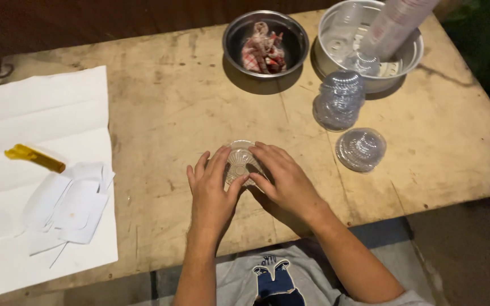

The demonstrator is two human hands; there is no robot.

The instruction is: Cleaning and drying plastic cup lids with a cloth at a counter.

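A small clear plastic cup with a domed lid (pixel 239 161) stands on the worn wooden table (pixel 188 107), near its front edge. My left hand (pixel 212 190) cups it from the left, fingers curled round its side. My right hand (pixel 282 175) presses on it from the right, fingers over the rim. Both hands hold the cup between them.
A steel bowl (pixel 265 42) with pinkish raw meat stands at the back. Right of it a larger steel bowl (pixel 370 42) holds clear cups. Stacked clear lids (pixel 339 99) and a single lid (pixel 361 148) lie nearby. White paper (pixel 35 130) with a yellow tool (pixel 34 157) and white labels (pixel 69 207) covers the left.
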